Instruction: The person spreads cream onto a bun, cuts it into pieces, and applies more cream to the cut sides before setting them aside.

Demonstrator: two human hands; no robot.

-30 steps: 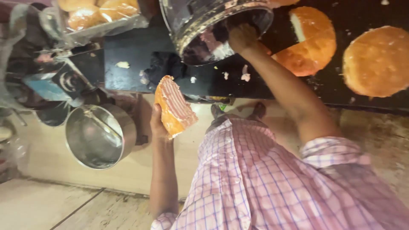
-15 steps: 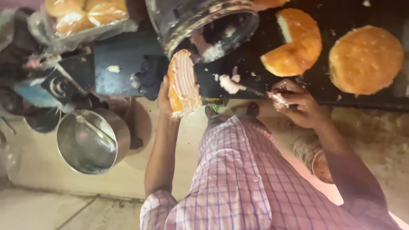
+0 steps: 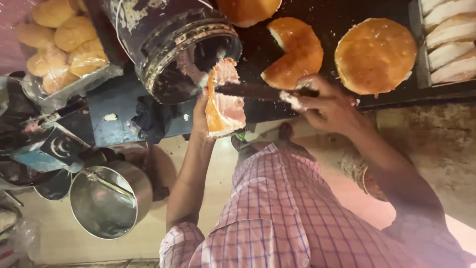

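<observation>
My left hand (image 3: pixel 201 115) holds a wedge of round bread (image 3: pixel 225 101) upright, its cut face smeared with pale pink spread. My right hand (image 3: pixel 325 104) grips a dark knife (image 3: pixel 248 91) whose blade lies flat across that cut face. Right behind the wedge lies a large dark jar (image 3: pixel 171 47) on its side, its open mouth showing pink spread inside. On the black counter (image 3: pixel 337 20) sit a round bread with a wedge cut out (image 3: pixel 295 54) and a whole round bread (image 3: pixel 375 54).
A bag of small buns (image 3: pixel 62 42) lies at the upper left. A steel pail (image 3: pixel 109 201) stands on the floor at lower left. A tray of white bread slices (image 3: pixel 448 39) is at the upper right. My checked shirt (image 3: pixel 277 218) fills the lower middle.
My right hand left the jar's mouth, swung right with spread on the knife, then brought the blade onto the wedge. My left hand lifted the wedge closer to the jar.
</observation>
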